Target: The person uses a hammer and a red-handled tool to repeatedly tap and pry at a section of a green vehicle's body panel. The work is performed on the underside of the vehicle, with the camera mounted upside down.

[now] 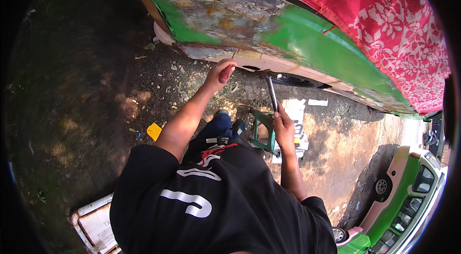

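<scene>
My left hand (220,75) is closed around a tool with a reddish-brown handle (224,76); its working end is hidden, so its kind does not show. It is up against the lower edge of a green vehicle body (307,38), whose paint is worn down to a brown and grey patch (216,6). My right hand (284,127) grips a hammer (272,91) by its lower end. The hammer's grey metal shaft points away from me, with its dark head close to the pale pink lower strip (293,67) of the vehicle, to the right of my left hand.
A red floral cloth (384,28) drapes over the vehicle. Beyond my right hand are a green stool (259,144) and white printed sheets (293,110). A yellow piece (154,131) lies on the littered ground. A white panel (96,225) is lower left; a green-and-white van (403,206) stands lower right.
</scene>
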`<state>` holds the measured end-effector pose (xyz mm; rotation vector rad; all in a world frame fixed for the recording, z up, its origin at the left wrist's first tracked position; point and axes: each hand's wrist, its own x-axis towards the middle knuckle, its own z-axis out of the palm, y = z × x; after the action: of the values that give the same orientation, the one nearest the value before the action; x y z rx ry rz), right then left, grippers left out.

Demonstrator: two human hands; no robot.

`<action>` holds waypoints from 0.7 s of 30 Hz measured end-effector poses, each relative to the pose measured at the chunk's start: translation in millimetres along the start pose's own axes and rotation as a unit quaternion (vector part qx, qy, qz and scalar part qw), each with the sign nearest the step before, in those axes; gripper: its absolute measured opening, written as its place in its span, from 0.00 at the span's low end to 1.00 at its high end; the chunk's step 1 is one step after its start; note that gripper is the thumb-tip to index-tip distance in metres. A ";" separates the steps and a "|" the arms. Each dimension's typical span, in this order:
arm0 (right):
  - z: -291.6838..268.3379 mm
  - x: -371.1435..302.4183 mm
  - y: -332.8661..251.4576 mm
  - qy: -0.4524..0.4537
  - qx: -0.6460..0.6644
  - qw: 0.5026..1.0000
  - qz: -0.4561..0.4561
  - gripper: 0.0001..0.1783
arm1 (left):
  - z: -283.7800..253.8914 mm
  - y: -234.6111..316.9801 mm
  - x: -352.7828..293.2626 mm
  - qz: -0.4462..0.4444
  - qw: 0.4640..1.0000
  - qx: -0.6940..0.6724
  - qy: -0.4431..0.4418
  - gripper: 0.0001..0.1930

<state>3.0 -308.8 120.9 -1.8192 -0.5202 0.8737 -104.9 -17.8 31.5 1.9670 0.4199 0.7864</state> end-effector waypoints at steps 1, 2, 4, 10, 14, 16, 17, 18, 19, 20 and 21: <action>2.7 -0.3 -1.5 0.007 -0.002 1.000 -0.007 0.25 | -1.3 -0.2 0.9 0.011 1.000 0.000 0.001 0.07; 5.7 -1.9 -3.8 0.014 -0.005 1.000 -0.015 0.24 | -2.0 -2.6 0.4 0.010 1.000 -0.001 -0.004 0.07; 13.3 -1.8 -14.4 0.017 -0.004 1.000 0.002 0.24 | -6.1 -5.2 3.6 0.013 1.000 -0.001 -0.012 0.06; 35.7 -15.6 -38.5 0.055 -0.023 0.998 0.014 0.24 | -19.7 -6.0 11.7 -0.001 0.998 -0.015 -0.065 0.07; 50.6 -24.3 -53.3 0.078 -0.016 0.996 0.034 0.23 | -31.8 -9.0 17.2 -0.017 0.991 -0.007 -0.133 0.05; 58.4 -27.3 -61.0 0.089 -0.020 0.995 0.035 0.23 | -36.3 -7.7 20.8 -0.014 0.987 0.016 -0.158 0.05; 61.2 -27.7 -64.9 0.092 -0.028 0.995 0.031 0.23 | -37.0 -6.9 23.8 -0.002 0.986 0.032 -0.165 0.05; 64.0 -28.1 -66.9 0.095 -0.036 0.994 0.029 0.23 | -38.1 -7.5 26.7 0.008 0.984 0.049 -0.172 0.05; 66.1 -25.5 -58.1 0.102 -0.050 0.993 -0.026 0.23 | -38.9 -7.9 29.2 0.019 0.982 0.066 -0.178 0.05; 68.1 -24.7 -52.2 0.101 -0.068 0.991 -0.051 0.23 | -38.3 -7.7 31.4 0.021 0.981 0.069 -0.179 0.05; 70.5 -22.8 -48.9 0.097 -0.085 0.989 -0.078 0.23 | -37.3 -8.1 33.8 0.023 0.981 0.074 -0.178 0.05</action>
<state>-63.5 -262.4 157.0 -1.9635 -0.6191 0.5532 -105.1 30.0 49.5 2.2100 0.2240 0.4260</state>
